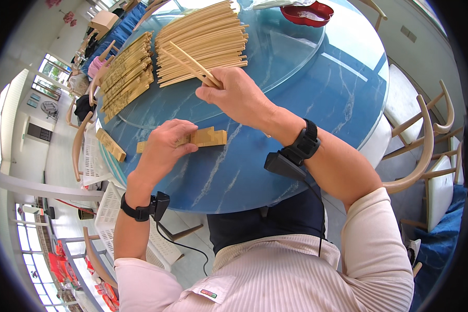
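Note:
My right hand (236,93) is closed round the lower ends of a pair of wooden chopsticks (196,64), whose other ends point up and to the left, slightly apart. Below it, my left hand (164,143) pinches a gold paper chopstick sleeve (212,138) lying crosswise near the table's front; the fingers cover its middle. Ahead lies a broad pile of bare chopsticks (200,41), side by side. To its left are rows of overlapping gold sleeves (127,75). Another gold sleeve or small bundle of them (111,145) rests by the table's left edge.
The round blue marbled table (275,166) carries a raised glass turntable (281,73) under the chopstick pile. A red lobed dish (307,14) sits at the far right beside clear plastic. Wooden chairs (421,151) stand to the right, and a white slatted plastic crate or seat (114,213) to the left.

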A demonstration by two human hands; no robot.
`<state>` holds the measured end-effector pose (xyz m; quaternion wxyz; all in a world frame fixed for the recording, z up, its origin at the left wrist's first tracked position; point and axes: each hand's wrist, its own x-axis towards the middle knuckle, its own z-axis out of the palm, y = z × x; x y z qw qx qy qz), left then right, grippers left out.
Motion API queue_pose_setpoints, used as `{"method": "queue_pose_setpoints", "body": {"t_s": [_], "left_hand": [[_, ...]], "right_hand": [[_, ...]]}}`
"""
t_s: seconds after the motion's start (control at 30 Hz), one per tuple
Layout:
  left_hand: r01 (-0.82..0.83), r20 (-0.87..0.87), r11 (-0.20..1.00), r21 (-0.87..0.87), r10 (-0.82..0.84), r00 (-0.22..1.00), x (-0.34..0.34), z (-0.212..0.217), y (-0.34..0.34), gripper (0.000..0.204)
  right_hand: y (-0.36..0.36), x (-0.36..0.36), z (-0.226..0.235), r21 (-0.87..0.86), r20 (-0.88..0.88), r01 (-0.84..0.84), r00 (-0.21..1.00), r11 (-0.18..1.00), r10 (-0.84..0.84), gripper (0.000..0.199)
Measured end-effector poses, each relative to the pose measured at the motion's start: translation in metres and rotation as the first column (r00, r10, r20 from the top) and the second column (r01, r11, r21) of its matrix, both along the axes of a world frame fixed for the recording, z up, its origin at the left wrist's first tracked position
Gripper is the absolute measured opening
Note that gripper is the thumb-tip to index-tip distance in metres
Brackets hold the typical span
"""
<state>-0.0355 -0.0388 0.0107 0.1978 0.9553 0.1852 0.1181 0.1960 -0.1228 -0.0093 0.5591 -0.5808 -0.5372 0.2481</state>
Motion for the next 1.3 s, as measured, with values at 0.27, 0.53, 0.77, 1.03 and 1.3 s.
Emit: {"method": "queue_pose_setpoints", "body": {"t_s": [0.27,0.53,0.77,1.03,1.3], "left_hand": [[-0.108,0.334,0.952,0.287,0.006,0.943,0.016,0.031,-0.011,0.042],[0.097,0.399,0.581,-0.808,0.418,0.816,0.032,-0.011,-0.027,0.017],[0.3,0.591,0.533,-0.791,0.539,0.6,0.064,-0.014,-0.002,0.017],[0.281,0.736,0.683,-0.674,0.59,0.332,0.067,-0.015,0.047,0.013],[0.293,0.788,0.732,-0.615,0.562,0.25,0.05,0.001,0.035,0.008]], "right_hand": [[-0.006,-0.005,0.008,-0.038,-0.176,-0.179,0.97,0.983,0.17,0.019],[-0.006,-0.002,0.015,0.135,-0.238,0.068,0.971,0.989,-0.034,0.022],[-0.001,-0.013,0.006,0.261,-0.292,0.094,0.956,0.961,-0.015,0.016],[-0.003,-0.011,-0.002,0.176,-0.136,0.154,0.982,0.972,-0.131,0.013],[-0.008,-0.013,0.008,0.291,0.119,0.179,0.968,0.94,-0.221,0.013]]}}
